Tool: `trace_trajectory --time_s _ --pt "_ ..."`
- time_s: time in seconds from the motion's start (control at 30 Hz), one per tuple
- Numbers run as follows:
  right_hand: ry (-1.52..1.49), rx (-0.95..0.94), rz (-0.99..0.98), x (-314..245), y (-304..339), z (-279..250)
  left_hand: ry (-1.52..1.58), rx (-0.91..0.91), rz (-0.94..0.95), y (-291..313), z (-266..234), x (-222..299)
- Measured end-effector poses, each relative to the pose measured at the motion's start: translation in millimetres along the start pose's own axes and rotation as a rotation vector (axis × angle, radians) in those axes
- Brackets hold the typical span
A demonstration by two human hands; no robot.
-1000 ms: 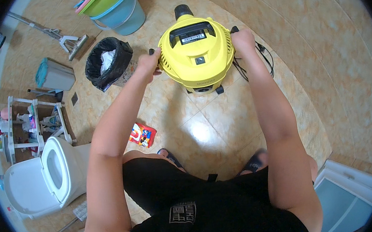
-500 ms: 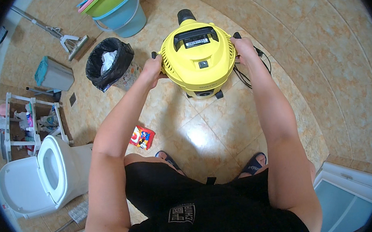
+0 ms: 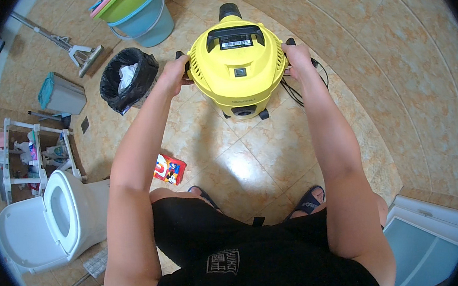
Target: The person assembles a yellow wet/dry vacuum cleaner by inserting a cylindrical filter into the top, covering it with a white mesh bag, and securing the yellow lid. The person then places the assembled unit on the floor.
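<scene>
A yellow drum-shaped vacuum cleaner [image 3: 240, 85] stands upright on the tiled floor in front of me. It has a black carrying handle [image 3: 234, 30] on top and a black hose port [image 3: 229, 11] at its far side. My left hand [image 3: 174, 75] is closed around the black side clip [image 3: 179, 54] at its left edge. On the opposite edge, my right hand [image 3: 298, 59] grips the matching black clip [image 3: 290, 41]. My fingertips are partly hidden beneath the rim. A black power cord [image 3: 292, 94] lies coiled behind my right wrist.
A bin with a black liner [image 3: 126, 89] stands left of the vacuum, blue and green buckets [image 3: 151, 27] behind it. A red packet [image 3: 170, 169] lies by my left foot. Further left are a mop [image 3: 82, 56], grey bin [image 3: 67, 95], white shelf rack [image 3: 37, 127] and open toilet [image 3: 63, 209].
Both hands keep their hold on the clips. The yellow top appears slightly larger and higher, and my left hand has moved a little farther away. The view has shifted slightly.
</scene>
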State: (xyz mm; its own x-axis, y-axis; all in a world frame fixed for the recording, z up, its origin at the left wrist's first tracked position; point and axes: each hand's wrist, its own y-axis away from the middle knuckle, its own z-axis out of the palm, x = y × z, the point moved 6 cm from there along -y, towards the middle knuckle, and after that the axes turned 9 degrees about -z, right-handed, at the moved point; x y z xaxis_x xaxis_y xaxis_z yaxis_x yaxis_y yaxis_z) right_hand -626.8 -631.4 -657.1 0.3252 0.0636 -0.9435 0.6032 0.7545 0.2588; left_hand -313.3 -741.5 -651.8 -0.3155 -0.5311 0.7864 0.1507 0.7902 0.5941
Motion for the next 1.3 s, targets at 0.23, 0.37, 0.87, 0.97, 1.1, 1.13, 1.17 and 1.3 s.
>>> trace_trajectory --time_s 0.23,0.37,0.87,0.97,1.1,1.13,1.17,1.3 --pt "0.041 0.032 -0.027 2 1 -2 0.000 -0.009 -0.008 -12 5 -5" --pt "0.060 -0.021 -0.026 6 -5 -3 0.022 -0.024 0.010 -16 4 -10" --pt "0.130 -0.064 -0.046 22 -20 -6 0.072 -0.040 -0.006 -13 3 -16" --pt "0.238 -0.073 -0.003 10 -26 -14 0.054 -0.069 -0.076 -6 -3 0" --pt "0.651 -0.136 -0.297 -16 -50 -4 0.097 0.059 -0.090 -19 -2 17" --pt "0.553 -0.169 -0.202 -10 -49 -4 0.053 0.036 -0.078 -23 3 16" --pt "0.451 -0.203 -0.110 -10 -37 0 0.008 0.017 -0.064 -28 4 14" --pt "0.317 -0.260 0.036 -3 -34 0 0.012 0.053 -0.013 -34 -2 9"
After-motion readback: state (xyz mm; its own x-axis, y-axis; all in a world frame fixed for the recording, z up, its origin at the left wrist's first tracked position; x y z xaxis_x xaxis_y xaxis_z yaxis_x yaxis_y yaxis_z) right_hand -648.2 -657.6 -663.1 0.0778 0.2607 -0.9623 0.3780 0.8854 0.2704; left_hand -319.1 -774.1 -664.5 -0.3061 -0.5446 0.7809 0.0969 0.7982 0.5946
